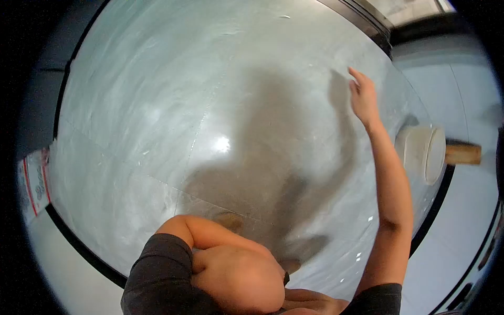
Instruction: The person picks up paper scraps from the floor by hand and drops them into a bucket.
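Observation:
My right arm reaches forward, and my right hand (363, 97) is above the shiny pale tile floor (142, 105). Its thumb and fingers are apart, with nothing visible between them. The nearest object is a whitish tub (420, 155), to the right of that forearm and apart from it. My left arm (210, 231) is bent across in front of me at the bottom, beside a rounded patch of bare skin, perhaps a knee. The fingers of my left hand are hidden or cannot be made out. A small dark item shows near the wrist area.
A wooden piece (463, 154) sticks out beyond the tub. A dark metal frame (362, 21) runs along the far right edge. At the left edge is a packet with red stripes (37, 181). Black strips (84, 244) border the floor, and shadows fall across it.

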Demonstrator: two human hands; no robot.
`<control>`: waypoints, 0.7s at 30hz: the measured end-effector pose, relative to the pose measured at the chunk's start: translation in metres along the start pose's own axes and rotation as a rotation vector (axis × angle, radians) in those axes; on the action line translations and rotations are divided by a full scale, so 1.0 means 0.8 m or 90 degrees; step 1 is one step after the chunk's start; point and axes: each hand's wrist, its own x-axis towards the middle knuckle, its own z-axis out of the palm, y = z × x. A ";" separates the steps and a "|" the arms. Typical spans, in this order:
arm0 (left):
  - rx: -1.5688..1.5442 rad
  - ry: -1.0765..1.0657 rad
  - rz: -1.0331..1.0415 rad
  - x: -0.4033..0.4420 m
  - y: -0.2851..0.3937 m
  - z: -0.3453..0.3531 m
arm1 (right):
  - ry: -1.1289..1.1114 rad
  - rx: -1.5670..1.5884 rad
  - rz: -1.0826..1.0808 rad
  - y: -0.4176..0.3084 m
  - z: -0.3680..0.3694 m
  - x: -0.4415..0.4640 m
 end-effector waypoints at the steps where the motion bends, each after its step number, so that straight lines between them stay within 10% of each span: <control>1: 0.017 0.020 0.012 -0.005 0.006 -0.009 | -0.029 -0.020 -0.033 -0.017 0.031 0.042; 21: 0.329 0.246 0.125 -0.045 0.087 -0.059 | -0.417 -0.420 -0.015 -0.100 0.187 0.275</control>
